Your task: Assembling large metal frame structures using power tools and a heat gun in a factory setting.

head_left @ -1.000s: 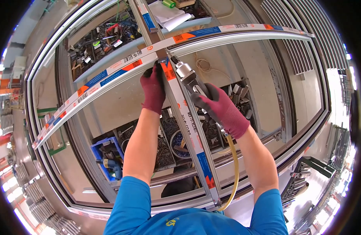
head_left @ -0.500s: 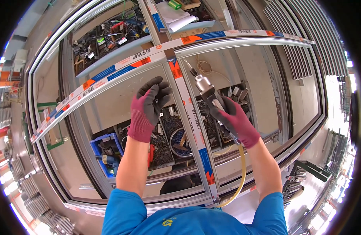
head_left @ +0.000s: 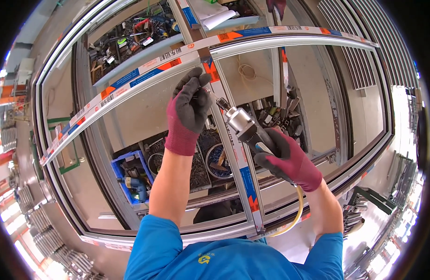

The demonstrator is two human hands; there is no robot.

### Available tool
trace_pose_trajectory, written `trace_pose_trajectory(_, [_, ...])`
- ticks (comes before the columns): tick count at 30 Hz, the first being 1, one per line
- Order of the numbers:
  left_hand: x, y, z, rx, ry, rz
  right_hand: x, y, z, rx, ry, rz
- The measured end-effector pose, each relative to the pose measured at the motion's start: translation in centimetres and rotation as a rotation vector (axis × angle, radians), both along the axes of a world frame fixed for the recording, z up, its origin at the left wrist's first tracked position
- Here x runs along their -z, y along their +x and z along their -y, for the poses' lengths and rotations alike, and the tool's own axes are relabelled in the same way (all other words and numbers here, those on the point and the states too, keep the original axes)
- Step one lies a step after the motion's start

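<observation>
My right hand, in a maroon and black glove, is closed round an air drill with a silver chuck end. A yellow hose trails from its rear. The drill's tip points up and left, close to the fingers of my left hand. That gloved hand is pinched closed at the fingertips; a small thing seems to be between them, too tiny to name. Both hands are above the upright bar of a large aluminium frame, just below its joint with the long crossbar.
Under the frame are bins of loose fasteners and metal pieces, a round bowl and a blue crate with a power drill. Another person's gloved hand shows at the top, above a metal profile. Long metal profiles lie at the right.
My left hand has moved right and up towards the joint. The drill has swung left, its tip now near my left fingers. Another person's gloved hand and a metal profile have come into view.
</observation>
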State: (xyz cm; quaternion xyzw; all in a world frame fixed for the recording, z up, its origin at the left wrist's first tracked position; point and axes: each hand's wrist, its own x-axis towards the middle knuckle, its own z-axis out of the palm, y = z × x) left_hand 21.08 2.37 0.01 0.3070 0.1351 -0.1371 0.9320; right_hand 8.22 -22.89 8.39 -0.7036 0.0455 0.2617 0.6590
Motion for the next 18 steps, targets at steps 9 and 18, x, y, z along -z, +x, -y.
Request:
trace_pose_trajectory(9, [-0.3, 0.0, 0.3, -0.033, 0.060, 0.005, -1.1, 1.3, -1.3, -0.058, -0.060, -0.179])
trace_pose_trajectory(18, [-0.4, 0.3, 1.5, -0.112, 0.085, 0.043, -0.4, 1.5, -1.6, 0.024, -0.132, 0.010])
